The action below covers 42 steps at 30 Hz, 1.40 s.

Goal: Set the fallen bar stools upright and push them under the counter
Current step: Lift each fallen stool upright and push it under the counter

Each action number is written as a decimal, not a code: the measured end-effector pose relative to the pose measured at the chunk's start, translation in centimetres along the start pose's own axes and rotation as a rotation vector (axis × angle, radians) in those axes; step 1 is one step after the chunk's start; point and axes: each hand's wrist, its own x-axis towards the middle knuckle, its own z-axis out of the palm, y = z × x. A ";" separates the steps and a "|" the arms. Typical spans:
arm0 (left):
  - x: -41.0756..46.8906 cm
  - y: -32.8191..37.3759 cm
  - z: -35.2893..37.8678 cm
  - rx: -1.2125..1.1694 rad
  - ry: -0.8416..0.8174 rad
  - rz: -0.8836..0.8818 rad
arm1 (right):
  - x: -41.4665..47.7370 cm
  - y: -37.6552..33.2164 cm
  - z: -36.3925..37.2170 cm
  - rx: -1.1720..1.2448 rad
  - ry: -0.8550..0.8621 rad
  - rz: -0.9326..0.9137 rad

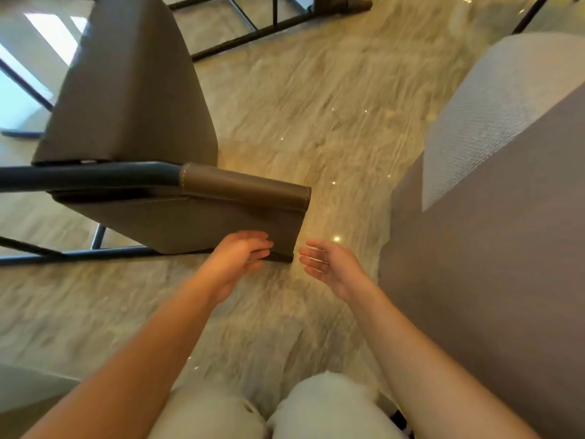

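Note:
A brown leather bar stool [133, 99] lies on its side on the glossy marble floor at the left, its black metal legs [47, 251] running off the left edge. Its padded backrest [247, 213] points toward me. My left hand [240, 255] touches the lower edge of that backrest, fingers stretched along it, not closed around it. Just right of the backrest corner, my right hand [326, 264] hovers open with its palm facing left, touching nothing. Another black stool frame [253, 33] lies at the top of the view.
A grey-brown counter wall [490, 280] rises at the right, with a pale textured surface [512, 109] above it. Marble floor [316, 122] stretches between stool and counter. My knees in light trousers [285, 413] are at the bottom.

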 end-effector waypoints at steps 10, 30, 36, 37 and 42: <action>2.9 -1.0 -0.7 -0.073 0.034 0.009 | 4.5 2.4 0.6 -0.448 -0.112 -0.444; 2.0 -0.8 0.6 -0.184 0.094 0.093 | 3.4 2.6 4.3 -0.563 0.086 -0.753; 0.6 1.3 0.9 -0.223 0.179 0.115 | 0.4 0.9 6.0 -0.603 0.076 -0.733; 0.1 1.9 0.9 -0.196 0.200 0.114 | -0.3 0.3 6.3 -0.611 0.067 -0.722; -2.4 4.7 0.1 -0.033 0.287 0.129 | -3.8 -3.3 8.6 -0.741 0.049 -0.742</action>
